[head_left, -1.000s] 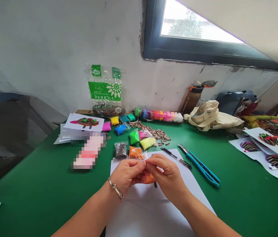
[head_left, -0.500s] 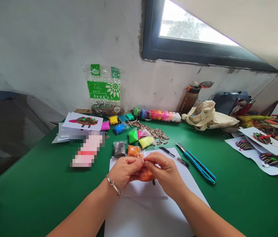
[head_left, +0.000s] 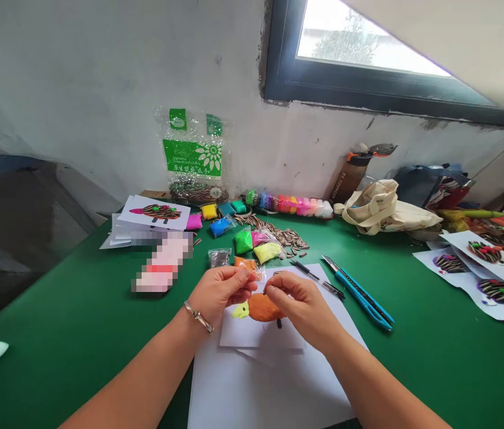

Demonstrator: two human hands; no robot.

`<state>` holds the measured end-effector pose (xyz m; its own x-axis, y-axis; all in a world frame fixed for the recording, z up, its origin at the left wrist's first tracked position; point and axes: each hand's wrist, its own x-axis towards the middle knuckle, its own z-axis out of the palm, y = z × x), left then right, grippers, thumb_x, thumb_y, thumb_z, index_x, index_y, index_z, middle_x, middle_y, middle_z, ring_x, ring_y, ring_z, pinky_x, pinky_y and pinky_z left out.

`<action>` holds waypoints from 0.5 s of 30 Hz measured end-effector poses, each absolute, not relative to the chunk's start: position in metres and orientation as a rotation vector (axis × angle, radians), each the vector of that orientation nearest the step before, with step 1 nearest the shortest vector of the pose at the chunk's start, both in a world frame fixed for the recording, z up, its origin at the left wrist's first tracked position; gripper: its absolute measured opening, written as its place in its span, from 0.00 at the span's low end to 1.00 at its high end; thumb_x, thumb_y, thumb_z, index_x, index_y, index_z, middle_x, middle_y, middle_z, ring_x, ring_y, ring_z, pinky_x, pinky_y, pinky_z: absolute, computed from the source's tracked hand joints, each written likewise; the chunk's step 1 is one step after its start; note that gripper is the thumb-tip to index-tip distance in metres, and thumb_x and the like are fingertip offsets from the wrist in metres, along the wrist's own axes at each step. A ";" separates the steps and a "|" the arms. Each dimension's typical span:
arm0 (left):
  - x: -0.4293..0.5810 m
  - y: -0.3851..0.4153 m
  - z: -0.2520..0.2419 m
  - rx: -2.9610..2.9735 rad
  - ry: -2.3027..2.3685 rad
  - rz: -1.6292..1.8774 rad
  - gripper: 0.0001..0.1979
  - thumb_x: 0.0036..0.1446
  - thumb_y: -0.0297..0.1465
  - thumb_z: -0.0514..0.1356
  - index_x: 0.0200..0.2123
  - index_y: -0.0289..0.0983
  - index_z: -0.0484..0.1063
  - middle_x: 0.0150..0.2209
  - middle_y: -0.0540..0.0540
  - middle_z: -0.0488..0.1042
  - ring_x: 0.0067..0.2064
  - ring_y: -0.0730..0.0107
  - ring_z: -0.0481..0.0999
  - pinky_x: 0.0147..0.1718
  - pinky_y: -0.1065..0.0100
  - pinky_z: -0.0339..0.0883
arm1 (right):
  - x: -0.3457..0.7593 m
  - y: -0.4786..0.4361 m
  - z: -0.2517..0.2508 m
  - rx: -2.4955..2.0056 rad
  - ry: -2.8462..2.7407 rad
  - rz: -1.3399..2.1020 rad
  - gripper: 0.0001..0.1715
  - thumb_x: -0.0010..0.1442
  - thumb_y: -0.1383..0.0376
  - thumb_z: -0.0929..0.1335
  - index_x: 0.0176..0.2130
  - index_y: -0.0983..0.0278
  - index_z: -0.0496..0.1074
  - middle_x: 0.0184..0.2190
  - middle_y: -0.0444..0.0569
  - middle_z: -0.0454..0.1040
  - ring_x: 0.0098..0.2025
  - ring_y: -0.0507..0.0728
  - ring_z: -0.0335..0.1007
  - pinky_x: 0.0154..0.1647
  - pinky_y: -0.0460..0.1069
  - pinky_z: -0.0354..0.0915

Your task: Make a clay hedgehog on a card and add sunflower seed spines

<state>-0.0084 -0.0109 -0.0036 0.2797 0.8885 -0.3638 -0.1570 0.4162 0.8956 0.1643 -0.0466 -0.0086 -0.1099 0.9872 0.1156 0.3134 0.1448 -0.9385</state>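
1. Head view: you work at a green table [head_left: 417, 369], with a sheet of white paper [head_left: 270, 387] in front of you and a smaller white card [head_left: 256, 339] lying on it.
2. Finished seed-and-clay pictures [head_left: 488, 253] lie at the right of the table; loose sunflower seeds [head_left: 274, 229] and packets of coloured clay sit ahead of you.
3. On the card, between your hands, lies an orange clay body [head_left: 263, 307] with a yellow-green clay piece [head_left: 240, 310] at its left end and a dark mark just below it.
4. Your hands hover just apart above it. Your left hand [head_left: 220, 292] has its fingers pinched together, holding nothing you can make out, and your right hand [head_left: 305, 304] pinches a small dark piece [head_left: 264, 290], perhaps a seed.
5. Judging by the finished pictures, the clay base looks laid, but the seed rows and coloured dots are not yet on.
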 end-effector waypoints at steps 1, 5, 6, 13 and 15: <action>-0.010 -0.010 -0.002 0.875 1.053 0.849 0.20 0.38 0.44 0.72 0.28 0.33 0.78 0.27 0.45 0.78 0.26 0.75 0.73 0.30 0.72 0.67 | 0.166 -0.047 -0.008 -1.304 -1.653 0.964 0.12 0.59 0.63 0.64 0.27 0.64 0.71 0.25 0.43 0.68 0.29 0.51 0.62 0.29 0.45 0.59; -0.011 -0.010 0.000 0.905 1.064 0.882 0.19 0.39 0.43 0.71 0.28 0.33 0.78 0.27 0.44 0.78 0.27 0.73 0.74 0.31 0.71 0.68 | 0.172 -0.050 -0.009 -1.294 -2.043 0.746 0.13 0.59 0.70 0.63 0.24 0.62 0.70 0.24 0.42 0.65 0.27 0.50 0.60 0.27 0.44 0.55; -0.011 -0.010 0.000 0.914 1.063 0.882 0.19 0.39 0.43 0.71 0.28 0.33 0.78 0.27 0.44 0.78 0.28 0.73 0.74 0.31 0.71 0.68 | 0.173 -0.051 -0.010 -1.277 -2.127 0.703 0.13 0.58 0.72 0.64 0.25 0.62 0.71 0.24 0.42 0.66 0.27 0.50 0.60 0.27 0.44 0.54; -0.012 -0.009 -0.002 0.990 1.055 0.878 0.17 0.43 0.43 0.70 0.28 0.33 0.78 0.28 0.44 0.78 0.28 0.73 0.73 0.31 0.71 0.68 | 0.173 -0.054 -0.018 -1.128 -2.398 0.561 0.14 0.55 0.77 0.64 0.27 0.62 0.73 0.24 0.43 0.71 0.29 0.52 0.65 0.34 0.47 0.55; -0.012 -0.009 -0.003 0.989 1.058 0.874 0.17 0.43 0.42 0.69 0.28 0.33 0.78 0.28 0.44 0.78 0.27 0.74 0.73 0.31 0.71 0.68 | 0.171 -0.055 -0.018 -1.110 -2.425 0.552 0.14 0.55 0.77 0.63 0.27 0.62 0.72 0.25 0.43 0.72 0.29 0.52 0.65 0.34 0.47 0.54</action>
